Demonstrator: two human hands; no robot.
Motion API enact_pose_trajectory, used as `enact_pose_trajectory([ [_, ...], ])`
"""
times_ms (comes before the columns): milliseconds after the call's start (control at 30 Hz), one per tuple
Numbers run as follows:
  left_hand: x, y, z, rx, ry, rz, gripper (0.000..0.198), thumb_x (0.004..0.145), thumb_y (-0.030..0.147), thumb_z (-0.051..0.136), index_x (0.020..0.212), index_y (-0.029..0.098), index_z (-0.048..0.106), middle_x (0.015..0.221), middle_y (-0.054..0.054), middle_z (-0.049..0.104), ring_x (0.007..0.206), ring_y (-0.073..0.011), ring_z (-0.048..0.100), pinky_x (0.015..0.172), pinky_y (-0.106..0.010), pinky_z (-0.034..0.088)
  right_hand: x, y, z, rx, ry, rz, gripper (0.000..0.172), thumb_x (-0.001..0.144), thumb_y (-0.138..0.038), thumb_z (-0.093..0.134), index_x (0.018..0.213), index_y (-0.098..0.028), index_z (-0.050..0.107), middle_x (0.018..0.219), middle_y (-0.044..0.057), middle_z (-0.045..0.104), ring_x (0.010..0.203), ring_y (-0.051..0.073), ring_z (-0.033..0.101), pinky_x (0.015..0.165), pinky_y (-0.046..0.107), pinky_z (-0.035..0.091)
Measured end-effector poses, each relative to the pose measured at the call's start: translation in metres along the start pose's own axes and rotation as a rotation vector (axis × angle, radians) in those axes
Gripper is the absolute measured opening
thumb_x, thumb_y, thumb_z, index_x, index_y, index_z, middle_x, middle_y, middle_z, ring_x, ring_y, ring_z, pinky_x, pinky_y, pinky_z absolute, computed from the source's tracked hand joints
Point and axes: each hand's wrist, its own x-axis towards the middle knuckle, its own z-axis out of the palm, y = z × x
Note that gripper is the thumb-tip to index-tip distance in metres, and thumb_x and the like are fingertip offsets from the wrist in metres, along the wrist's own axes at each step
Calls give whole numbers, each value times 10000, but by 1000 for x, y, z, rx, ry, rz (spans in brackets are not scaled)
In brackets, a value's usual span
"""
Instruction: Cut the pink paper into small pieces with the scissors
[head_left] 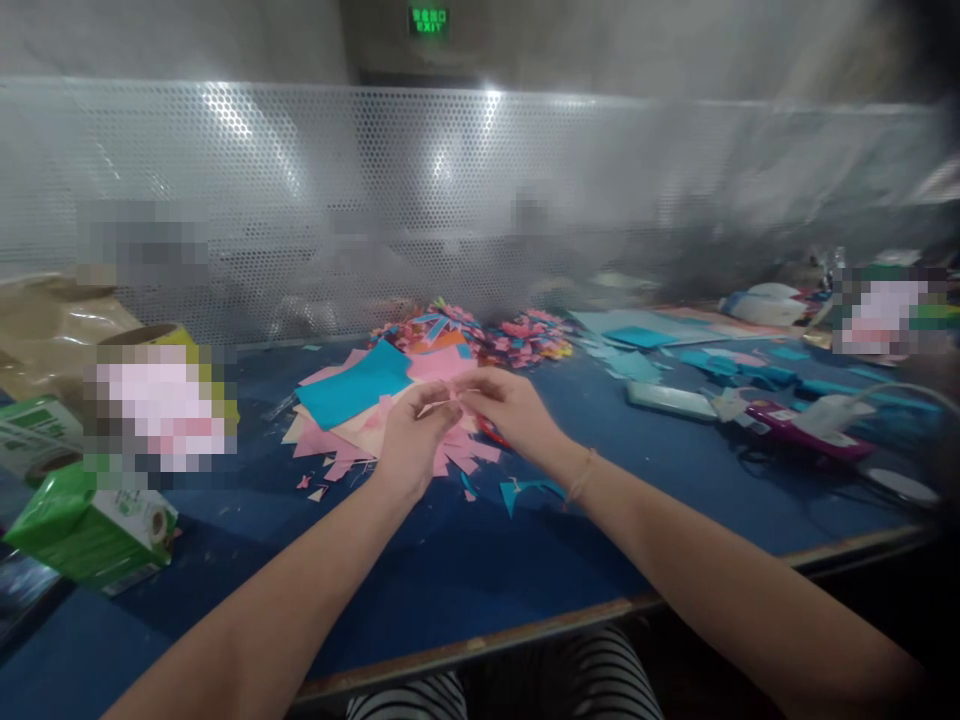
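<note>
- Pink paper bit (451, 391): pinched by the fingers of the left hand (414, 440) and right hand (510, 405), likely because it is small; blur hides its shape.
- Held above the paper pile (319, 440), perhaps for closeness; blue sheet (352, 385) lies atop it, left.

The flat, dark-blue, brown-edged worktop (480, 565) carries a spread heap of pink and blue paper pieces (319, 440), a green-and-white boxy carton (82, 530) and a slim, pale rectangular device (670, 401).
</note>
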Motion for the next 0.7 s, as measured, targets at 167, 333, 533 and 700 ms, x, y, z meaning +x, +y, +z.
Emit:
enact_pose_trajectory([
  [167, 0, -5, -2, 12, -8, 71, 230, 574, 176, 600, 800, 172, 557, 758, 14, 520, 702, -80, 521, 728, -272, 421, -2, 0, 2, -94, 16, -63, 130, 679, -170, 527, 805, -179, 558, 807, 24, 606, 740, 104, 562, 672, 254, 457],
  [333, 1, -8, -2, 34, 15, 104, 180, 571, 209, 613, 729, 161, 542, 756, 5, 548, 715, -87, 529, 743, -277, 416, -2, 0, 0, -366, 53, -166, 40, 692, -165, 520, 711, -170, 555, 734, 26, 563, 718, 112, 521, 636, 244, 426],
  [533, 2, -11, -4, 77, 37, 128, 175, 576, 240, 617, 709, 154, 543, 733, -1, 557, 715, -96, 533, 740, -280, 422, -2, 1, 0, -501, 18, -223, 84, 713, -160, 490, 715, -169, 573, 716, 22, 580, 681, 110, 515, 607, 231, 402],
  [700, 0, -9, -4, 103, 35, 135, 179, 590, 261, 612, 713, 147, 549, 718, -8, 555, 705, -100, 531, 718, -277, 430, -3, 0, 1, -492, 34, -192, 102, 719, -193, 489, 690, -169, 584, 675, 14, 591, 632, 102, 518, 563, 216, 397],
])
